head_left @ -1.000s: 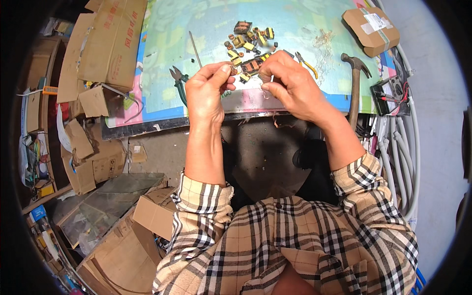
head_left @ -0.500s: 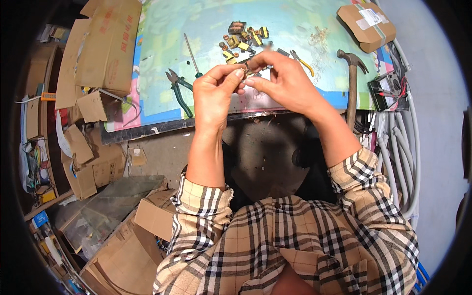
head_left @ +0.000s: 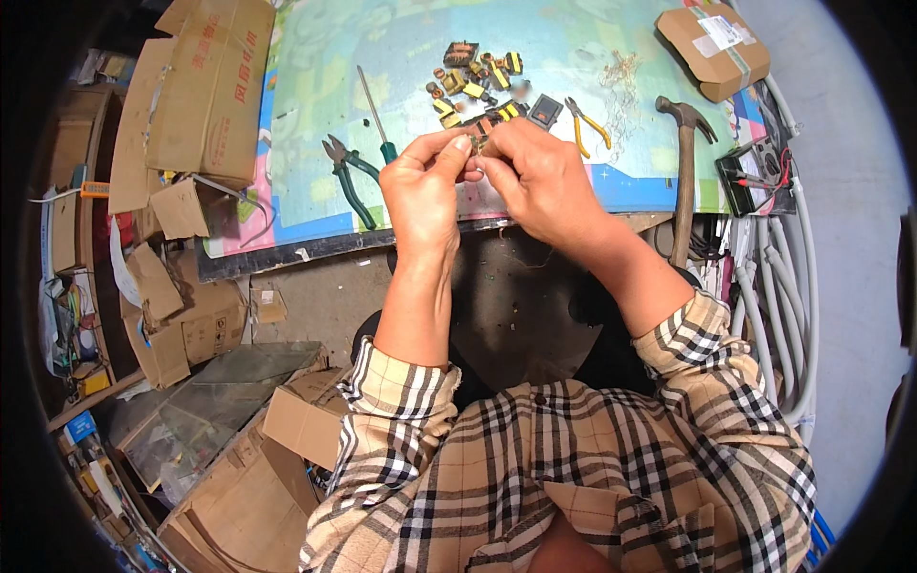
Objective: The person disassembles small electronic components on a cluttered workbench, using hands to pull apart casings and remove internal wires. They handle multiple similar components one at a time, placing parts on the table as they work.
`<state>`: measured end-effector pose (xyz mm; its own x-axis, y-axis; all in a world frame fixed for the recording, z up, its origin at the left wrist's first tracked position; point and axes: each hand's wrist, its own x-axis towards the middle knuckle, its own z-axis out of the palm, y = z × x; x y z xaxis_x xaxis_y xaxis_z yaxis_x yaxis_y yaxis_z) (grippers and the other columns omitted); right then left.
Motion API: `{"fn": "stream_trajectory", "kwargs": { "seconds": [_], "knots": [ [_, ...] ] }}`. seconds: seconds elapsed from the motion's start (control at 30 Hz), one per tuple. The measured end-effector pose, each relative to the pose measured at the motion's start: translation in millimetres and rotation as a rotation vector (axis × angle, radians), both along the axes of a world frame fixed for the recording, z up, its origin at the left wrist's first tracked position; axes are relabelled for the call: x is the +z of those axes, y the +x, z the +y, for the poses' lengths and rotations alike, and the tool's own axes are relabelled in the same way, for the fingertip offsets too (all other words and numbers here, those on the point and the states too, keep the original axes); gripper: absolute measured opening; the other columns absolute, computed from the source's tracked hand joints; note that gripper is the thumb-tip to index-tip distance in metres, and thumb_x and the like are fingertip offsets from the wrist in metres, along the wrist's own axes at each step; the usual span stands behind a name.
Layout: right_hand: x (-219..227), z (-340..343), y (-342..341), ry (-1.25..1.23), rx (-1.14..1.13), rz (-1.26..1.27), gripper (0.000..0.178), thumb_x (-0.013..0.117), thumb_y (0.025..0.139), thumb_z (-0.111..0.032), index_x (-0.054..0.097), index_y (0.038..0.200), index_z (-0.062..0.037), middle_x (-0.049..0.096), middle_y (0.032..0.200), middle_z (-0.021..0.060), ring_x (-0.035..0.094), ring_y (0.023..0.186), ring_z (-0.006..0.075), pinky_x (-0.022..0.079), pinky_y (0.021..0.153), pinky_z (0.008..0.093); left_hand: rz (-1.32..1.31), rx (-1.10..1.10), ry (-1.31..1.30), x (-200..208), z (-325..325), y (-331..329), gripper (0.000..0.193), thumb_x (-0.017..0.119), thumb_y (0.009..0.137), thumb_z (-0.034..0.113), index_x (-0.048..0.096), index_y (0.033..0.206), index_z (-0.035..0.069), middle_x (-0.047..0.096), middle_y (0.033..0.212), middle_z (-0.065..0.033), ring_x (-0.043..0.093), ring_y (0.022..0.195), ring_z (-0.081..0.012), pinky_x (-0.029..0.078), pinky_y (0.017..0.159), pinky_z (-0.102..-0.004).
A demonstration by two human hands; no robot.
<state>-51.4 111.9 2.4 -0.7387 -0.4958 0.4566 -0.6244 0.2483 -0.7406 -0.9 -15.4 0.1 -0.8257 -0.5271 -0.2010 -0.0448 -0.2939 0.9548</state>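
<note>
Small part in left hand

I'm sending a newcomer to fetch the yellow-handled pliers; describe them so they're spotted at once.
On the pale green tabletop, find the hammer near the right end. Left of it, past scattered wire scraps and beyond the right hand, lie the pliers, handles spread. Yellow handles set them apart from the green-handled cutters farther left.
</note>
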Motion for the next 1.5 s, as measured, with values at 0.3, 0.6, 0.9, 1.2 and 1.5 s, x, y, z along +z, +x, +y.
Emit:
{"fn": "stream_trajectory", "kwargs": {
  "seconds": [0.3, 0.6, 0.9, 1.2, 1.5],
  "knots": [
    [12.3, 12.2, -11.8, -0.141, 0.107, -0.597, 0.013, 0.065, 0.084, -0.010, 0.058, 0.078, -0.0008, 0.051, 0.063, -0.0038, 0.040, 0.057, 0.0021, 0.034, 0.050, 0.0216, -0.009, -0.072, 0.038, 10.9, -6.2, 1.1, 0.014, 0.066, 0.084, 0.002, 0.068, 0.097, -0.005, 0.067, 0.082, -0.0102, 0.062, 0.067, -0.0139, 0.054, 0.063, -0.0261],
    [2.6, 24.1, -29.3, -0.210, 0.157, -0.817, 0.011, 0.066, 0.086, -0.012, 0.059, 0.081, -0.0049, 0.052, 0.066, -0.0053, 0.041, 0.055, 0.0018, 0.031, 0.049, 0.0178, -0.013, -0.150, 0.005, 12.8, -15.3, 4.7, 0.016, 0.067, 0.084, 0.004, 0.067, 0.098, -0.005, 0.068, 0.085, -0.0118, 0.063, 0.069, -0.0156, 0.055, 0.064, -0.0274],
    [-0.6, 23.6, -26.5, -0.206, 0.328, -1.131, 0.016, 0.067, 0.085, -0.017, 0.059, 0.086, -0.0030, 0.056, 0.070, -0.0024, 0.046, 0.057, 0.0041, 0.037, 0.052, 0.0198, 0.035, -0.103, -0.155, 12.0, -20.7, 8.1, 0.014, 0.067, 0.084, 0.003, 0.068, 0.095, -0.005, 0.067, 0.081, -0.0101, 0.062, 0.067, -0.0140, 0.053, 0.063, -0.0263],
    [7.4, 8.7, -12.3, -0.054, 0.117, -0.344, 0.019, 0.066, 0.082, -0.013, 0.059, 0.094, -0.0001, 0.063, 0.078, 0.0090, 0.062, 0.071, 0.0184, 0.049, 0.064, 0.0312, -0.027, -0.157, -0.177, 16.3, -9.0, 6.1, 0.014, 0.067, 0.084, 0.003, 0.068, 0.095, -0.006, 0.067, 0.081, -0.0092, 0.061, 0.066, -0.0126, 0.052, 0.062, -0.0251],
    [7.7, 16.2, -16.9, -0.106, 0.165, -0.678, 0.011, 0.062, 0.084, -0.010, 0.062, 0.085, 0.0010, 0.062, 0.066, 0.0053, 0.058, 0.058, 0.0093, 0.046, 0.054, 0.0252, -0.014, -0.137, 0.031, 9.6, -12.4, 5.0, 0.015, 0.065, 0.083, 0.000, 0.067, 0.096, -0.008, 0.067, 0.079, -0.0105, 0.062, 0.065, -0.0139, 0.054, 0.060, -0.0257]
  ]
}}
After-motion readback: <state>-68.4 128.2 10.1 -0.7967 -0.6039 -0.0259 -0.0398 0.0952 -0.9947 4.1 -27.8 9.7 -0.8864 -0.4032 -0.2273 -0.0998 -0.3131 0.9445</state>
